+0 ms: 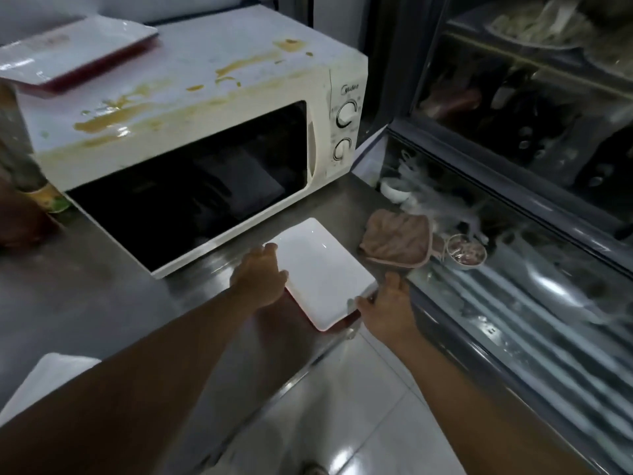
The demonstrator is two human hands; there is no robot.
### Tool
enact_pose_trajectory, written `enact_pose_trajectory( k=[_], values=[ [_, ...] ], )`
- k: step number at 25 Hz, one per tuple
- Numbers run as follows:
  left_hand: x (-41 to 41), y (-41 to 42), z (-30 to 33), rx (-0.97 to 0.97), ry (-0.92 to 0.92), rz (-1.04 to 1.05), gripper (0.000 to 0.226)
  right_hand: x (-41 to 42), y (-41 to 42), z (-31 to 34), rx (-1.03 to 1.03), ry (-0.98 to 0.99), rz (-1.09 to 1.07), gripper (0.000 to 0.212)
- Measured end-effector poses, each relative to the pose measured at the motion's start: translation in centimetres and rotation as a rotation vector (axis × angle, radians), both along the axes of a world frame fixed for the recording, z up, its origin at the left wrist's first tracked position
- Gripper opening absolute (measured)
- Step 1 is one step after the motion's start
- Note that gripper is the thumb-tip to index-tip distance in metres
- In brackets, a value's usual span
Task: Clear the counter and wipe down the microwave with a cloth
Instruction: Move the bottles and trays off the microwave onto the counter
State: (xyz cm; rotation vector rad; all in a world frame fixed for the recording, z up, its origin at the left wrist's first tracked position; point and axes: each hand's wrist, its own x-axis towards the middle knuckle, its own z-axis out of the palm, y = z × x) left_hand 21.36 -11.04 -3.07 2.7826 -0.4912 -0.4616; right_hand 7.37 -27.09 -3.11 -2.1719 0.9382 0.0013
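Head view. Both hands take hold of a white rectangular plate (320,269) that lies on the steel bench (102,275) just in front of the microwave (191,132) door. The left hand (260,279) lies over the plate's left long edge, fingers curled onto the rim. The right hand (387,303) pinches the near right corner, thumb on top. A red underside or second tray shows beneath the plate's near edge; which it is cannot be told.

The cloth (397,240), a pinkish folded piece, rests on the bench just right of the plate, touching the glass display case (513,234). A second white plate (72,51) sits on the microwave's top, at its rear left corner, beside yellow-brown spill marks (102,123).

Risks, as judged:
- The plate's near corner overhangs the bench edge above the tiled floor (342,389); a shallow rim grip on glossy ware may slip and the plate could drop.
- If two pieces are stacked, lifting only the upper one could drag the lower off the edge.
- Swinging the plate rightward may strike the display case or push the cloth away.
- The plate on top must go before wiping, or it may slide.
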Motion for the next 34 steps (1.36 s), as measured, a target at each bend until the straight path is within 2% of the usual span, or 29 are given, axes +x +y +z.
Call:
enact_pose_trajectory(
  k=[4, 7, 10, 15, 24, 31, 34],
  values=[
    [2.9, -1.9, -1.6, 0.023, -0.012, 0.058, 0.056, 0.8, -0.6, -2.0, 0.032, -0.061, -0.035, 0.052],
    [4.0, -2.7, -2.1, 0.054, -0.043, 0.088, 0.043, 1.3, -0.6, -2.7, 0.088, -0.094, -0.070, 0.035],
    [4.4, -2.6, -2.3, 0.067, -0.115, 0.067, 0.035, 1.6, -0.5, -2.7, 0.083, -0.097, -0.100, 0.039],
    [3.5, -0.5, -1.9, -0.003, -0.115, 0.171, 0.036, 2.1, 0.0, -2.1, 0.023, -0.100, -0.130, 0.047],
    [-0.9, 9.9, 2.6, -0.053, -0.116, 0.362, 0.028, 3.0, 5.9, 3.6, -0.065, -0.206, -0.002, 0.029],
    [-5.9, 21.0, 6.7, -0.152, -0.157, 0.547, 0.016, 3.8, 14.5, 8.7, -0.127, -0.302, 0.234, 0.028],
    [-8.5, 25.4, 8.1, -0.125, -0.182, 0.627, 0.014, 4.3, 18.3, 9.8, -0.117, -0.288, 0.339, 0.027]
  ],
)
